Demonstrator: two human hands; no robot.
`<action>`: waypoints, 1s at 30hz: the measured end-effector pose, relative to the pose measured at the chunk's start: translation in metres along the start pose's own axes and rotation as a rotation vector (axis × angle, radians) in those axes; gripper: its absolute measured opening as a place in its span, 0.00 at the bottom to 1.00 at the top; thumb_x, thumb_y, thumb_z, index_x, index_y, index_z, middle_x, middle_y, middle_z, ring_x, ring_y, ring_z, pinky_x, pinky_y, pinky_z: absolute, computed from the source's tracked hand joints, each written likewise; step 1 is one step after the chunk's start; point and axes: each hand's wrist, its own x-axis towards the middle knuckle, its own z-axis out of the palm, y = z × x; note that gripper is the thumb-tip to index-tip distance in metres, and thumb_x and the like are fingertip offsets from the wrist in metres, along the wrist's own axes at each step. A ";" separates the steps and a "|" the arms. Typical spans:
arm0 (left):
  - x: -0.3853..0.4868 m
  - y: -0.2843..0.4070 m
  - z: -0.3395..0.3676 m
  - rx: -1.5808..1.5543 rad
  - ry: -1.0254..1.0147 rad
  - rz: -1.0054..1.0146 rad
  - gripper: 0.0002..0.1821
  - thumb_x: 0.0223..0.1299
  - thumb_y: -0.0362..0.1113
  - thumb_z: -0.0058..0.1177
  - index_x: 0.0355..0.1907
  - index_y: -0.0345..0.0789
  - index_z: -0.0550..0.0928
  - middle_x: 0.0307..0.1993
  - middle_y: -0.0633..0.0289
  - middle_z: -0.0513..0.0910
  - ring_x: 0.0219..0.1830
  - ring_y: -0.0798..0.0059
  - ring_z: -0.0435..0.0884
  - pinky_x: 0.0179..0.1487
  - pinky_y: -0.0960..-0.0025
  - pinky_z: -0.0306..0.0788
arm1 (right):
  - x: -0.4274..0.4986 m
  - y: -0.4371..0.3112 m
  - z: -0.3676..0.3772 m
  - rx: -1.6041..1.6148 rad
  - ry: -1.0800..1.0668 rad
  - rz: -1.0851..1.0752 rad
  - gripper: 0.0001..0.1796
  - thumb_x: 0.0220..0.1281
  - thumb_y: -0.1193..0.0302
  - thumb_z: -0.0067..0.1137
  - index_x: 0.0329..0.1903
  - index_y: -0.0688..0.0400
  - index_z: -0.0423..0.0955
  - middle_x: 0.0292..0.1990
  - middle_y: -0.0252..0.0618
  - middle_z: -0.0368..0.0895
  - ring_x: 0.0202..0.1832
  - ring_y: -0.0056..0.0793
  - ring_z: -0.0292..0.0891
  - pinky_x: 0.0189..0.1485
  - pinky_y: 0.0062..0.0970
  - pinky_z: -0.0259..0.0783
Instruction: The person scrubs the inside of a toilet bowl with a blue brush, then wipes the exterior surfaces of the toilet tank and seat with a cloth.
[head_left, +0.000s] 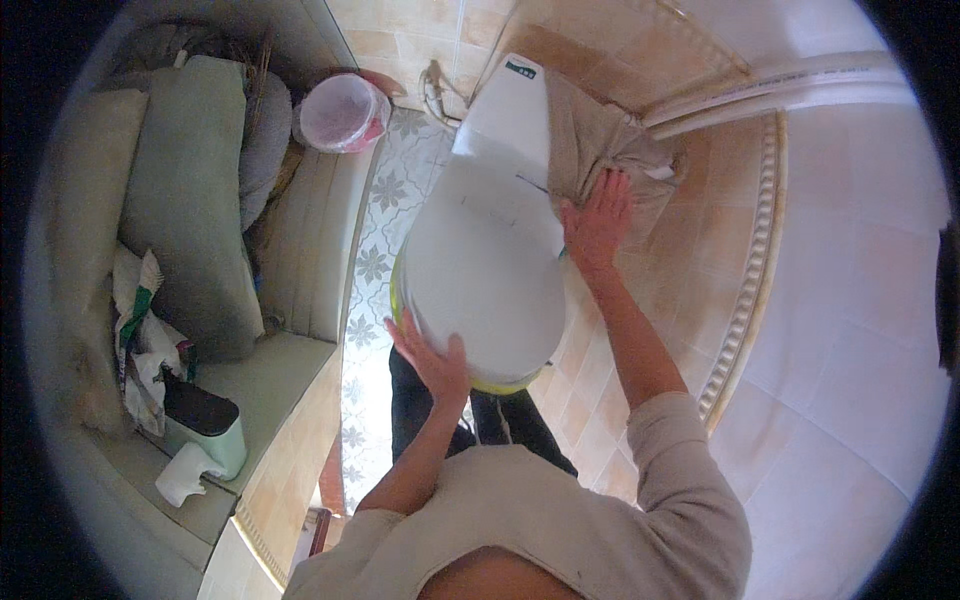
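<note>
A white toilet seat lid (487, 277) lies closed in front of me, with a yellow-green edge showing under its rim. My left hand (435, 360) rests at the lid's lower left edge, fingers spread. On the right side, my right hand (602, 217) lies flat, fingers extended, over the lower part of a beige cloth (592, 142) beside the toilet. Behind the lid is the white toilet tank (510, 105), bearing a green label. Neither hand is plainly gripping anything; what lies beneath the right palm is hidden.
A lined wastebasket (341, 114) stands on the ledge at the upper left. Grey-green cushions or bundles (184, 202), a crumpled bag (146, 345) and a mint tissue box (217, 427) are at left. White pipes (780, 86) run along the tiled wall at right.
</note>
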 end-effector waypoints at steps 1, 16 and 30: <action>-0.003 -0.007 0.000 -0.031 0.015 -0.100 0.38 0.43 0.29 0.49 0.62 0.38 0.54 0.63 0.43 0.43 0.66 0.46 0.40 0.65 0.49 0.43 | 0.002 -0.008 0.001 0.038 0.007 -0.062 0.33 0.61 0.58 0.41 0.62 0.67 0.51 0.64 0.52 0.50 0.66 0.49 0.43 0.65 0.45 0.42; -0.037 -0.244 0.011 -0.466 0.051 -0.713 0.30 0.62 0.43 0.42 0.63 0.38 0.50 0.50 0.49 0.66 0.48 0.63 0.69 0.51 0.63 0.64 | 0.124 -0.100 0.005 0.355 -0.112 -0.526 0.27 0.62 0.60 0.38 0.60 0.63 0.55 0.62 0.47 0.53 0.64 0.42 0.46 0.65 0.37 0.44; -0.008 -0.338 0.006 -0.415 -0.384 -0.973 0.30 0.61 0.49 0.41 0.63 0.49 0.50 0.58 0.56 0.62 0.56 0.60 0.65 0.50 0.50 0.64 | -0.216 -0.077 0.056 1.274 -0.472 0.799 0.19 0.65 0.57 0.40 0.37 0.62 0.71 0.31 0.39 0.74 0.34 0.29 0.69 0.40 0.31 0.67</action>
